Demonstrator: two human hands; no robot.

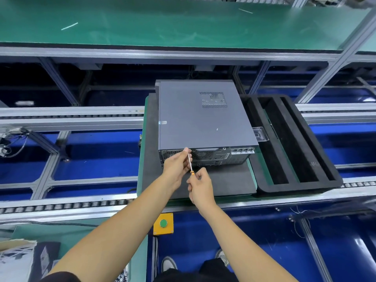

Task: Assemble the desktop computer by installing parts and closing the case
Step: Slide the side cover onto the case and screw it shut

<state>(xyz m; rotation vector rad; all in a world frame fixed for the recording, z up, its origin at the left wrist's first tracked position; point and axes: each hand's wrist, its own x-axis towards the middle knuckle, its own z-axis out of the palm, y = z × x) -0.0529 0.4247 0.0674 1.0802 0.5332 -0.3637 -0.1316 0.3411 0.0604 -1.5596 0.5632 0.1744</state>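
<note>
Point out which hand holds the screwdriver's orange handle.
The right hand grips the orange handle; the left hand only steadies the screwdriver shaft near the computer case.

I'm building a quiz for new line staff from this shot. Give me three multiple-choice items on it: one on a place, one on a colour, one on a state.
1. Where does the loose screw lie?
A. on the case's top panel
B. in the foam tray
C. on the green bench

2. What colour is the screwdriver handle?
A. blue
B. orange
C. black

3. How is the case?
A. side panel on
B. open, with parts showing
C. standing upright

Answers: 1 A, the screw sits on the grey panel, nearer the right edge. 2 B, orange shows just above the right hand, while the left hand steadies the shaft by the tip at the rear edge. 3 A, the grey panel covers the case, which lies flat on the mat.
</note>
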